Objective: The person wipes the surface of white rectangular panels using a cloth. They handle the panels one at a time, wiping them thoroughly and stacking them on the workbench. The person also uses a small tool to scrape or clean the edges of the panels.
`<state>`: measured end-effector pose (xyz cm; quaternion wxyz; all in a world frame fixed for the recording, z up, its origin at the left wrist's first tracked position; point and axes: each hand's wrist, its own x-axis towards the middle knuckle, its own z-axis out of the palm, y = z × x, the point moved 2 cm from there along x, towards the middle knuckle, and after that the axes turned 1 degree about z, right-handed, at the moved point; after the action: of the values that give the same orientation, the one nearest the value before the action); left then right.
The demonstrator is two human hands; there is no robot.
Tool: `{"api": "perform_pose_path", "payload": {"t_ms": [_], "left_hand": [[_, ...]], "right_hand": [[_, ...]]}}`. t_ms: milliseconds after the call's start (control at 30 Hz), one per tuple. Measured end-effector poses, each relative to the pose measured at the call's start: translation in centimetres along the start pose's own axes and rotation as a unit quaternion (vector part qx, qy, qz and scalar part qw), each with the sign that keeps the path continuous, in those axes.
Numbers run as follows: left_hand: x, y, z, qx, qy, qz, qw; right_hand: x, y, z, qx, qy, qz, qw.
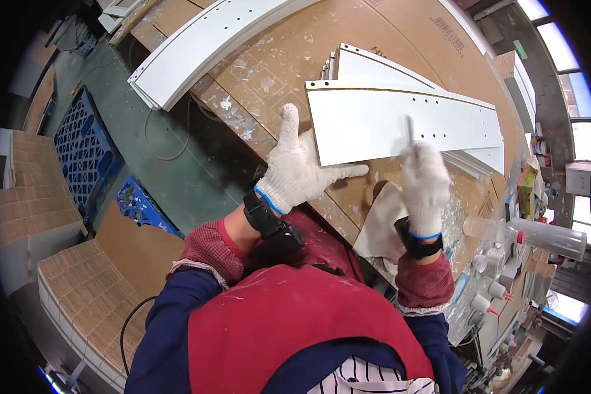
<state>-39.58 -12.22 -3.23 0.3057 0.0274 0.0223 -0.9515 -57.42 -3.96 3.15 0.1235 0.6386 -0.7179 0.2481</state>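
A white panel (387, 121) with dark drilled holes lies on top of a fanned stack of similar panels. My left hand (299, 161), in a white knit glove, is open at the panel's lower left corner. Its thumb points up along the left end, and a finger stretches right below the near edge. Over the panel's near edge, my gloved right hand (427, 184) is closed around a thin grey stick-like tool (410, 130), blurred by motion. A pale cloth (382, 223) rests on the cardboard by my right wrist.
Brown cardboard (400, 33) covers the worktable. Curved white panels (210, 39) are stacked at far left. Glue bottles (482, 303) and a clear plastic cylinder (551, 240) are at right. A blue pallet (85, 154) sits on the floor at left, near stacked boards (79, 289).
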Motion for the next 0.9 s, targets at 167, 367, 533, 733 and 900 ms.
{"api": "perform_pose_path", "payload": {"t_ms": [167,367,533,733,900], "left_hand": [[-0.2,-0.1,-0.7,0.031,-0.015,0.007,0.999],[-0.5,0.0,-1.4,-0.117,-0.059,-0.004,0.991],[-0.1,-0.6,-0.2,0.061,0.004,0.038,0.997],[-1.3,-3.1,-0.5,0.221,0.012,-0.036,0.974],[-1.8,-3.9,-2.4,0.352,-0.009,-0.003,0.936]], "right_hand": [[-1.4,-8.7,1.5,0.11,-0.126,-0.093,0.981],[-1.0,-8.1,1.0,0.294,-0.127,0.001,0.947],[4.2,1.1,-0.6,0.076,-0.123,0.185,0.972],[8.8,5.6,1.2,-0.084,-0.173,0.141,0.971],[5.4,-3.5,3.6,0.076,-0.18,-0.171,0.966]]}}
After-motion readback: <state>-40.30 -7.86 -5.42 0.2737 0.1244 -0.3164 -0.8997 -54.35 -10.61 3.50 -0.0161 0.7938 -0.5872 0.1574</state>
